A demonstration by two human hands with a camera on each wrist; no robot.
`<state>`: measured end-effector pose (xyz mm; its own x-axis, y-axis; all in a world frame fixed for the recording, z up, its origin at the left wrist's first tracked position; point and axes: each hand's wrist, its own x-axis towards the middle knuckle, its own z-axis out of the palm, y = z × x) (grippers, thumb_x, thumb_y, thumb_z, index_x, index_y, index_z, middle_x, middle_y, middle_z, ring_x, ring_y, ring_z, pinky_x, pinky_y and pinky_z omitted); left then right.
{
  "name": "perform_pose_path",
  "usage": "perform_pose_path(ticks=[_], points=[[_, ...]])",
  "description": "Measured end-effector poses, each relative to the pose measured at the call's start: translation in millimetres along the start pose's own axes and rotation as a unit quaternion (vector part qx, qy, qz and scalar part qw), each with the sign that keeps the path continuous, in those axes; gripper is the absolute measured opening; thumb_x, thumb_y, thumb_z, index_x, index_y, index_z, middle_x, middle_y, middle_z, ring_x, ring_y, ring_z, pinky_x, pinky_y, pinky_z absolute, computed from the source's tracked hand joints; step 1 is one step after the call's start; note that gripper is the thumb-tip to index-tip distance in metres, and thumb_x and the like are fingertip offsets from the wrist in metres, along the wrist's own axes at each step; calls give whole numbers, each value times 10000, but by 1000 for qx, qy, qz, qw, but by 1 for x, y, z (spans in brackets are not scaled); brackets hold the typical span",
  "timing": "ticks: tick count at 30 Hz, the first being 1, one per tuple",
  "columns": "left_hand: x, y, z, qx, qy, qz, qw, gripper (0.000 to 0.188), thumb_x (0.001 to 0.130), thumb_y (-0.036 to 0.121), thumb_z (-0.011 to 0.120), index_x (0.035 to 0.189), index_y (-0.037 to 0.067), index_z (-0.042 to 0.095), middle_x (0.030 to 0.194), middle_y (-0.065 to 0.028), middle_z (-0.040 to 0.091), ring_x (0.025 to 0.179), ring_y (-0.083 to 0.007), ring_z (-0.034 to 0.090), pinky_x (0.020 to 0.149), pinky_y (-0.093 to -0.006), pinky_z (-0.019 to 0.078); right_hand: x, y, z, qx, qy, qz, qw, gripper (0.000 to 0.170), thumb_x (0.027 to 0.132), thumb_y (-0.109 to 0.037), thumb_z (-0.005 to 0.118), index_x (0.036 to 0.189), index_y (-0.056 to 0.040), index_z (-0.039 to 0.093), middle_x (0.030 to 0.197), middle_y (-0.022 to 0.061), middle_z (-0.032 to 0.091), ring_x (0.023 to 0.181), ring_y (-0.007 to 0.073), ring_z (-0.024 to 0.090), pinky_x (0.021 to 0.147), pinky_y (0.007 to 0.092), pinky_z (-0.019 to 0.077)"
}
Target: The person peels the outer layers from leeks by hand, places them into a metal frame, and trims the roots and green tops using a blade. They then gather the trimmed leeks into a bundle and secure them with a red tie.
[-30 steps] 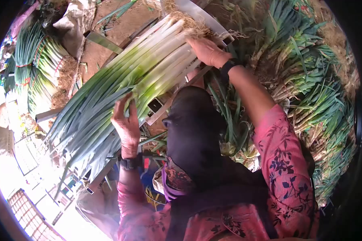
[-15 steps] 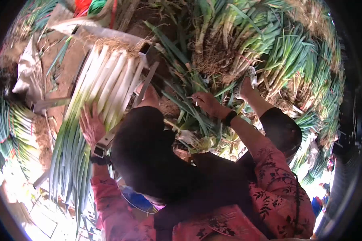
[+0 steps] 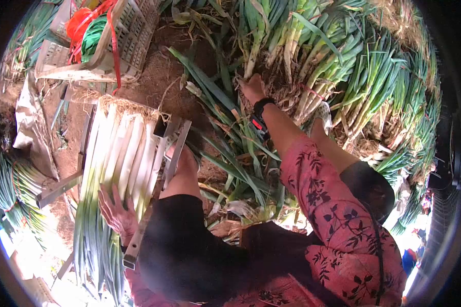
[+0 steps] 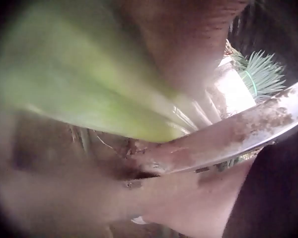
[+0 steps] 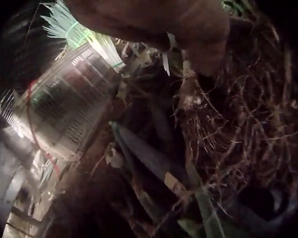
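Observation:
Side by side in a metal frame lies a row of leeks, white stalks and roots toward the far end, green leaves toward me. My left hand rests on their pale green middle, fingers spread. Close under that hand, the left wrist view shows blurred green stalks beside a dirt-marked metal bar. Reaching ahead, my right hand grips the root end of a leek at the edge of a loose pile. Stringy roots poke out below the hand in the right wrist view.
A plastic crate with red and green ribbon stands beyond the frame. Piled leeks fill the right side. Loose leaves litter the ground between the frame and the pile. Tied bundles lie at the left.
My right hand has gone from the leeks in the frame, over the loose leaves, to the pile's edge. My left hand has flattened onto the stalks. The view has swung right and forward.

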<state>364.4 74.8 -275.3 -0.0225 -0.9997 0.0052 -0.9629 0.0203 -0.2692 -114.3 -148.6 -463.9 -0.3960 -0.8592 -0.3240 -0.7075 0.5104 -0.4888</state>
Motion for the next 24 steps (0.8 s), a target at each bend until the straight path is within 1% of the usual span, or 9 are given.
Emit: perform_pose_path(ticks=[3,7,13,15,16,18,19,21,24], points=[[2,2,-1,-2,15,4,1000,503,966,412,490,1399,157,479,1493,-142,370,1323,-382,406,1065,-504,372,-24,-31,-33,76,-73,31,994,393,899,-331,647,1018,32,556,911,150,618,838,277,604,714,421,510],[0,-4,6,-14,55,21,998,502,950,394,517,1384,144,491,1492,-141,377,1308,-385,426,1047,-508,384,-118,-44,-92,420,-292,-100,853,469,918,-420,601,1160,-20,555,960,39,603,843,175,573,785,366,490],[-2,-18,31,-49,87,15,995,509,907,345,569,1386,190,493,1492,-143,373,1320,-366,419,1053,-504,378,-313,-8,-111,608,-353,11,711,460,938,-423,589,1220,-63,543,1021,53,629,817,133,604,714,279,511],[6,-30,29,-69,-40,-6,997,509,907,305,585,1396,206,484,1477,-150,396,1314,-343,433,1047,-460,393,-334,6,-113,560,-369,127,731,460,912,-422,634,1175,-56,541,964,49,611,742,115,579,636,270,495],[1,-64,63,-368,-62,-14,928,498,917,262,579,1398,180,481,1463,-150,419,1301,-330,451,1045,-435,398,-337,7,-126,512,-331,104,786,447,901,-421,648,1134,-52,549,924,37,595,732,104,563,626,272,487],[26,-107,78,-526,-97,37,844,461,946,157,530,1396,79,466,1437,-130,462,1286,-273,473,1055,-377,390,-343,3,-163,470,-266,-6,842,425,885,-404,666,1044,-19,578,850,13,571,718,83,531,607,271,473],[32,-117,43,-410,-108,77,902,437,966,95,486,1392,5,454,1425,-109,482,1284,-229,478,1068,-344,378,-344,3,-177,474,-258,-14,842,425,885,-404,666,1044,-19,578,850,13,571,718,83,531,607,271,473],[41,-107,-57,-790,-30,-46,611,397,976,122,478,1347,-20,499,1358,-143,534,1260,-222,498,1060,-346,389,-349,6,-199,375,-184,-78,905,389,922,-370,605,1003,5,543,785,9,478,728,122,470,610,325,410],[14,-2,-262,-642,48,88,760,447,997,220,448,1354,-47,471,1324,-189,549,1251,-251,502,1071,-362,363,-376,-9,-249,372,-234,-58,896,404,925,-333,604,1077,34,530,817,40,514,743,119,482,621,311,422]])
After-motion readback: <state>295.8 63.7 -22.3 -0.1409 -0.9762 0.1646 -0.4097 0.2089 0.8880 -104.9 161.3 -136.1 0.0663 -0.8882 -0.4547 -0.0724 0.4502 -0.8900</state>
